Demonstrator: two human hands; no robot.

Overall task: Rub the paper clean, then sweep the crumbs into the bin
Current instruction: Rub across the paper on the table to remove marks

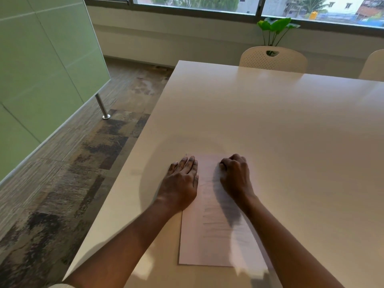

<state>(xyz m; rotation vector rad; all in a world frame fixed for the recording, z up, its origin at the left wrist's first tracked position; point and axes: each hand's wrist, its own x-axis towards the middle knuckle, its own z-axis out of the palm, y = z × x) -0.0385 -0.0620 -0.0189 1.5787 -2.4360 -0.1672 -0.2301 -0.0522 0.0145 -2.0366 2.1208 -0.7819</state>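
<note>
1. The paper [216,235] lies on the worktop [291,132], near its front edge.
2. The left hand [182,181] rests on the paper's far left edge, and the right hand [235,175] on its far right side.
3. A chair [273,59] stands behind the worktop, with a plant [276,28] behind it.

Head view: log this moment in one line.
left hand: flat, pressing paper left edge | right hand: curled over paper top, contents hidden | paper: flat on table, faint lines showing
</note>
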